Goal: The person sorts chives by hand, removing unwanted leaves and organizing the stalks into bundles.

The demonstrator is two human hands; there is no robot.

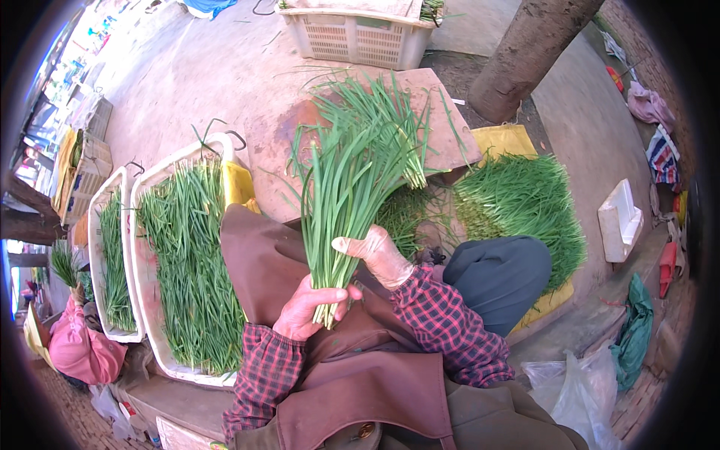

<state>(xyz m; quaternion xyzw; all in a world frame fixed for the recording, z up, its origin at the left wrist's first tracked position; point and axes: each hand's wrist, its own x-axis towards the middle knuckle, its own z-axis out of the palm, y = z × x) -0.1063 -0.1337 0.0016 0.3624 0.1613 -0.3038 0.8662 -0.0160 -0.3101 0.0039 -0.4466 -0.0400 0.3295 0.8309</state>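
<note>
I hold a bundle of long, flat green chive leaves (341, 187) upright over my lap, above my brown apron (277, 262). My left hand (307, 307) is clamped around the pale cut ends at the bottom of the bundle, fingers wrapped across the front and thumb on top. My right hand (375, 255) rests a little higher against the right side of the stalks, fingers partly bent and pressing on them rather than closed round them.

I judge the bundle light, soft and limp. The leaves fan out and droop at their tips, so they will not stand by themselves if I let the base go. They look easy to bruise or snap if squeezed hard, and smooth enough for single leaves to slide out of a loose grip. The sound place to hold is low, near the root ends, where the stalks lie packed and firmest.

To my left stands a white rectangular plastic tray (146, 300) filled with laid-out chives. A loose heap of green chives on a yellow sheet (525, 199) lies by my right knee.
</note>
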